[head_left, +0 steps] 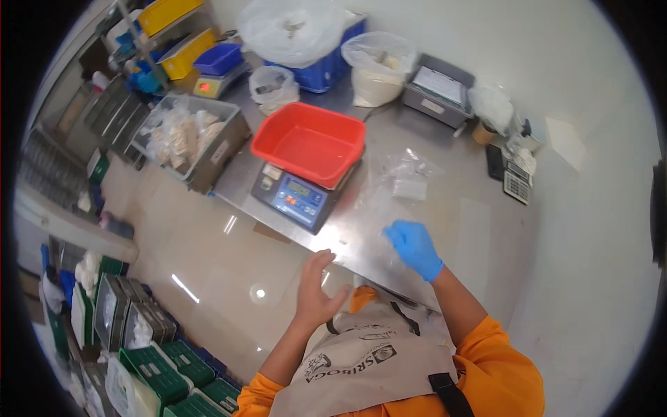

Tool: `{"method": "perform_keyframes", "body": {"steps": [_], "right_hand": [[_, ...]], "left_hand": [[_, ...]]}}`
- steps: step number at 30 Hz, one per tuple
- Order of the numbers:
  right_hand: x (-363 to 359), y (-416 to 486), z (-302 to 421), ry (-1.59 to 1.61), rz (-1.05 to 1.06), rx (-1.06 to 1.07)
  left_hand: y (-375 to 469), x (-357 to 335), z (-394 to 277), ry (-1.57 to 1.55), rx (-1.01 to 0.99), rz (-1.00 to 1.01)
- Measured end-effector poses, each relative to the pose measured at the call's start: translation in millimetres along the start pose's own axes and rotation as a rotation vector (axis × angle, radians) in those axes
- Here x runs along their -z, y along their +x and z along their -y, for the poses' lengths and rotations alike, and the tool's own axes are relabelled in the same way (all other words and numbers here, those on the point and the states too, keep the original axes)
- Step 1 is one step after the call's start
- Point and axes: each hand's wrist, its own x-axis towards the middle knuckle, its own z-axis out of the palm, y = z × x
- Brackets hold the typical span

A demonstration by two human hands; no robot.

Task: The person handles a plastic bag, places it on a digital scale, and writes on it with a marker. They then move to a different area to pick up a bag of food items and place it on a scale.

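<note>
My left hand [319, 292] is bare and held over the front edge of the steel table [448, 182], thumb and fingers apart with nothing between them. A blue glove covers my right hand [415, 250], whose fingers are curled over the tabletop; whether anything thin lies inside them is hidden. Clear plastic bags [409, 177] lie flat just beyond the gloved hand. Left of them stands a digital scale [297, 200] with a lit display and buttons. On its platform rests a red plastic tub [312, 143], with no contents visible.
A grey bin [221, 156] of filled bags stands left; a small scale with a blue tray [219, 58] is behind. Farther back are a bag of pale powder [379, 78], a blue crate [325, 73] and a clipboard box [437, 91]. A calculator [517, 182] lies right. Green-lidded crates [156, 372] crowd lower left.
</note>
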Motion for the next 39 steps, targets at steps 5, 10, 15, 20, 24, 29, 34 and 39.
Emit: {"method": "perform_keyframes", "body": {"steps": [5, 10, 15, 20, 24, 29, 34, 39], "right_hand": [[-39, -21, 76, 0.628, 0.396, 0.125], [-86, -13, 72, 0.7, 0.224, 0.012], [-131, -52, 132, 0.952, 0.475, -0.151], [-147, -64, 119, 0.36, 0.625, 0.269], [-164, -33, 98, 0.434, 0.277, 0.292], [-168, -43, 104, 0.876, 0.671, 0.04], [-149, -38, 109, 1.065, 0.907, 0.109], [-135, -39, 94, 1.324, 1.036, -0.018]], "left_hand": [[14, 25, -28, 0.035, -0.033, -0.073], [-23, 46, -14, -0.1, 0.295, -0.279], [-63, 23, 4, -0.744, 0.364, -0.314], [-89, 55, 27, -1.047, 0.662, -0.394], [-101, 79, 12, -1.499, 0.505, -0.313], [-111, 80, 30, -1.402, 0.622, -0.454], [-112, 74, 25, -1.544, 0.661, -0.381], [-116, 81, 21, -1.51, 0.222, 0.333]]}}
